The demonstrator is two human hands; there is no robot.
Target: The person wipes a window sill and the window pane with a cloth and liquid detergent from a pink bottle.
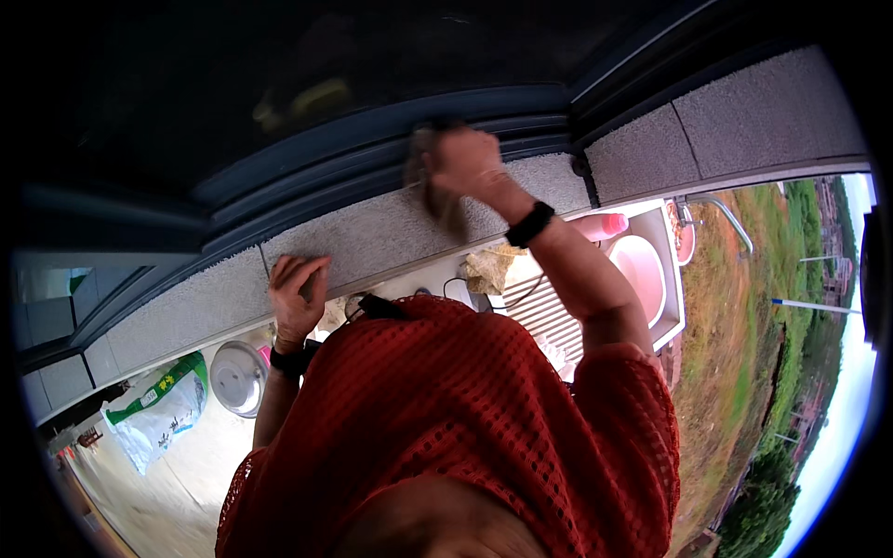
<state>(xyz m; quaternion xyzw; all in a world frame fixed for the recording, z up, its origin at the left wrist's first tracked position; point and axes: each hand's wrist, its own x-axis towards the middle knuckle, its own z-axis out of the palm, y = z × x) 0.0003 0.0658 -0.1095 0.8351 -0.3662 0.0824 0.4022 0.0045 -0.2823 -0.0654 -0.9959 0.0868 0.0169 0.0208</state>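
Note:
My right hand, blurred by motion, is closed on a dark, greyish-brown cloth that hangs over the speckled stone sill. The top of that hand is at the dark window frame's bottom rail. My left hand rests at the sill's front edge with its fingers bent and nothing visible in it. Both wrists wear black bands. Dark window glass stands above the frame, with a faint yellowish reflection in it.
Below the sill at right are a sink with a pink basin, a pink bottle, a ribbed drainboard and a curved faucet. At left lie a metal basin and a white-and-green sack.

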